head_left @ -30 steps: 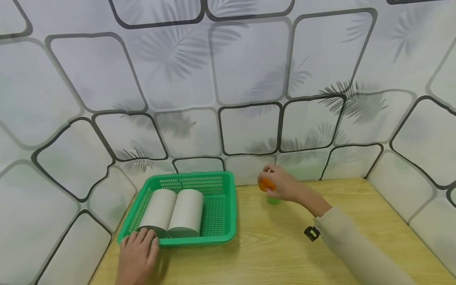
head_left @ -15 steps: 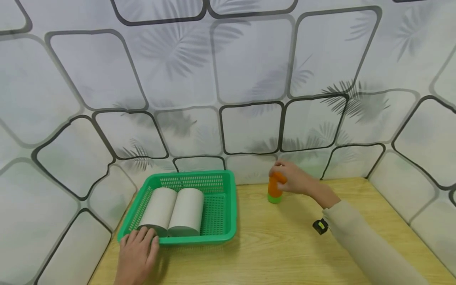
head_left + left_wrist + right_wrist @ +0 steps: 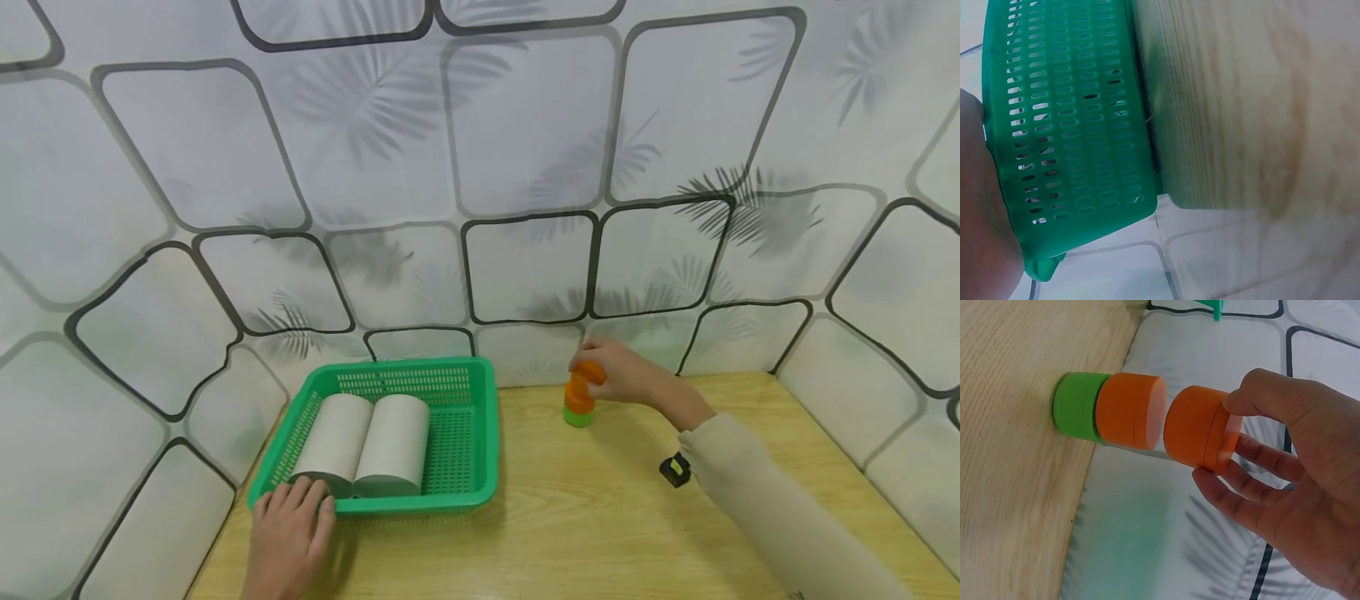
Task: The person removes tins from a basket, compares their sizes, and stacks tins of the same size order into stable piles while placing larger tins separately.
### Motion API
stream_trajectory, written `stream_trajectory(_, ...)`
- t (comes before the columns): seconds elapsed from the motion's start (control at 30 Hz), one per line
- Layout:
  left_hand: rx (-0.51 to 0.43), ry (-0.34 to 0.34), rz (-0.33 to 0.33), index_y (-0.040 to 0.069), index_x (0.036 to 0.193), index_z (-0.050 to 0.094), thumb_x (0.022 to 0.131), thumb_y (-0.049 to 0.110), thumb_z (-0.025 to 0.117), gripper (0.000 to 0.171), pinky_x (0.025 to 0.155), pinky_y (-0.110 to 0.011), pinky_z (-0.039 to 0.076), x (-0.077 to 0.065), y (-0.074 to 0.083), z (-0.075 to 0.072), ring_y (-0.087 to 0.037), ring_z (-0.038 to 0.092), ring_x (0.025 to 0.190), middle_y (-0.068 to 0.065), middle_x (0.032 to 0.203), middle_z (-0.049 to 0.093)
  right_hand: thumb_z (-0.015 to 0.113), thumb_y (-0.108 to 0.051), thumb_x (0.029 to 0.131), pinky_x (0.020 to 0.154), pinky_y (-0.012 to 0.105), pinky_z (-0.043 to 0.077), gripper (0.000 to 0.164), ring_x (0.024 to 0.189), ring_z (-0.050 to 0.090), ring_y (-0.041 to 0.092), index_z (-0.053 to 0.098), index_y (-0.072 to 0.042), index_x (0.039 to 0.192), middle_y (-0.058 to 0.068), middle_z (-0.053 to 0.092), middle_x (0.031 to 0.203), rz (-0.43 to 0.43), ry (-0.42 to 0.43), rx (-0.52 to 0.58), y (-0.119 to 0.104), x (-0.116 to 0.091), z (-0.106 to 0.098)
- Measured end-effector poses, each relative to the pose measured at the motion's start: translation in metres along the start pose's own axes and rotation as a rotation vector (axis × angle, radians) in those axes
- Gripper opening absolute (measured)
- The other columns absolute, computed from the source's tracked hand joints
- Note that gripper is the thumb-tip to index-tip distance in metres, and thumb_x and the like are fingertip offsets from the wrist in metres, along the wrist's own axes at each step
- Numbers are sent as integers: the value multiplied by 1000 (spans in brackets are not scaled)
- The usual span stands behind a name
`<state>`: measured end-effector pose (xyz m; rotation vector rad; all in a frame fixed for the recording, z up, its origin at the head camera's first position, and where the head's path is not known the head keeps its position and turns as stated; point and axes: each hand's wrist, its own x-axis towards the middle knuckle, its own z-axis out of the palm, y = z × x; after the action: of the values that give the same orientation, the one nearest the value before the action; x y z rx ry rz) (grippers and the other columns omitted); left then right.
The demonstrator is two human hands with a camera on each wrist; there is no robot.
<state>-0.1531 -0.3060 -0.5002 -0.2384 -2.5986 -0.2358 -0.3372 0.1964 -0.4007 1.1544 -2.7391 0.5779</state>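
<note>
Right hand [image 3: 1313, 469] pinches orange cylinder [image 3: 1194, 425], seemingly just above orange-green stack [image 3: 1111, 410].

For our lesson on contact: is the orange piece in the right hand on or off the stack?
Off: the right wrist view shows a gap between the held piece and the stack.

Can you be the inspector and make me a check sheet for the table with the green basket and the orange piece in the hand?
Surface: wooden table, pale yellowish.
Job's things: green piece on the table, lower orange piece on top; green basket holds two white cylinders, lying side by side.
Clutter: nothing loose seen; a small black device is at the right cuff.
Hands: right hand holds another orange piece over that stack, contact unclear; left hand rests on the basket's near rim.
Cables: nothing seen.
Surroundings: pale wall, rounded outlines, leaf patterns.
</note>
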Motion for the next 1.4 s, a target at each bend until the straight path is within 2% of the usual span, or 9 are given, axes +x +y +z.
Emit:
stream_trajectory(0.47, -10, 34, 22, 19, 87, 58, 100, 21, 57, 14, 82, -58, 37, -3, -2, 3, -26, 49, 85, 0, 90, 54, 74, 0, 86, 84, 47, 55, 25, 98, 61, 30, 74, -5, 111, 13, 62, 109, 15, -63, -17, -2, 7, 12)
stream_trajectory(0.7, -6, 41, 21, 19, 87, 58, 100, 21, 56, 14, 82, -56, 36, -3, -2, 5, -26, 48, 84, 1, 89, 53, 73, 0, 87, 83, 48, 55, 25, 98, 61, 32, 74, -4, 112, 15, 63, 110, -9, -64, -14, -3, 10, 15)
stream_trajectory(0.93, -10, 50, 32, 19, 88, 59, 101, 21, 56, 13, 82, -57, 36, -4, -2, 6, -26, 48, 85, 1, 90, 54, 73, -1, 88, 84, 47, 55, 27, 99, 61, 31, 74, -3, 114, 14, 63, 111, 29, -95, -11, -2, 9, 15)
stream_trajectory(1.4, -16, 45, 22, 19, 86, 59, 99, 19, 58, 13, 82, -56, 36, -2, 0, 3, -26, 49, 84, 1, 89, 54, 70, -3, 91, 86, 49, 54, 28, 101, 60, 32, 72, -3, 119, 16, 61, 114, 47, -97, 2, -1, 9, 16)
